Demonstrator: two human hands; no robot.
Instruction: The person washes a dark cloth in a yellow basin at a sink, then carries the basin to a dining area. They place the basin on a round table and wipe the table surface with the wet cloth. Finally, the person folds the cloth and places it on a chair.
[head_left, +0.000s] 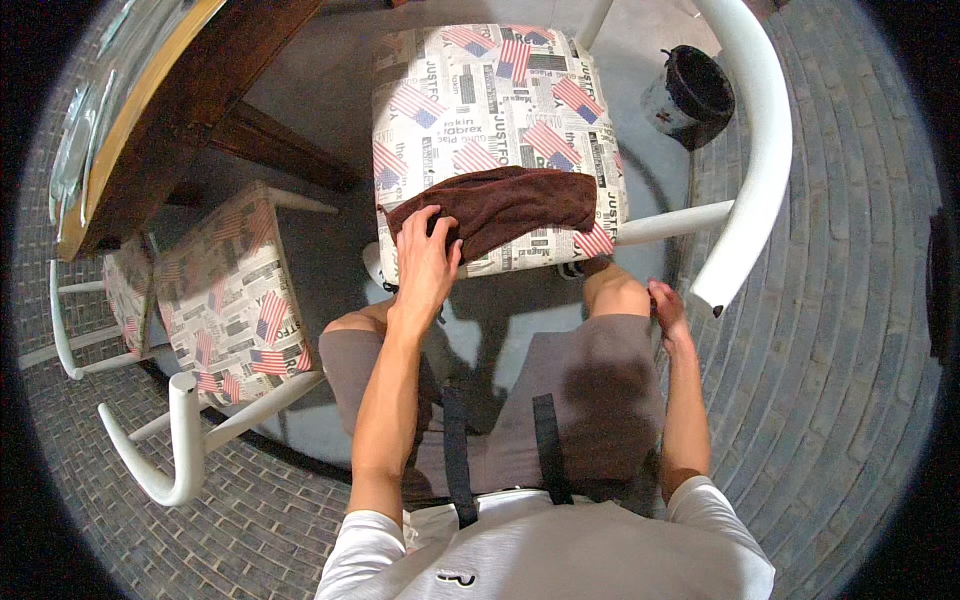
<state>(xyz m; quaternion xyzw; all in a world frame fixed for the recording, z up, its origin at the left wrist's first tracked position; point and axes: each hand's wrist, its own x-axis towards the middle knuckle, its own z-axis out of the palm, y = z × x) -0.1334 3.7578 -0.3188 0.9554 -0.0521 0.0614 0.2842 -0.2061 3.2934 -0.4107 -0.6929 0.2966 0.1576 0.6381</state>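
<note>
Before me is a chair's padded seat (499, 97), covered in fabric printed with newspaper text and flags. A dark brown cloth (517, 206) lies loosely folded across its near part. My left hand (429, 244) rests on the cloth's left end with bent fingers; whether it grips the fabric is unclear. My right hand (667, 306) hangs beside my right knee, away from the cloth, its fingers curled and partly hidden. Nothing can be made out in it.
The chair's white curved frame (757, 150) arcs along the right. Behind it, a dark-rimmed bucket (686, 94) stands on the floor. Another chair with a matching seat (236, 307) is at left, under a wooden table (150, 112). Brickwork (817, 337) fills the right side.
</note>
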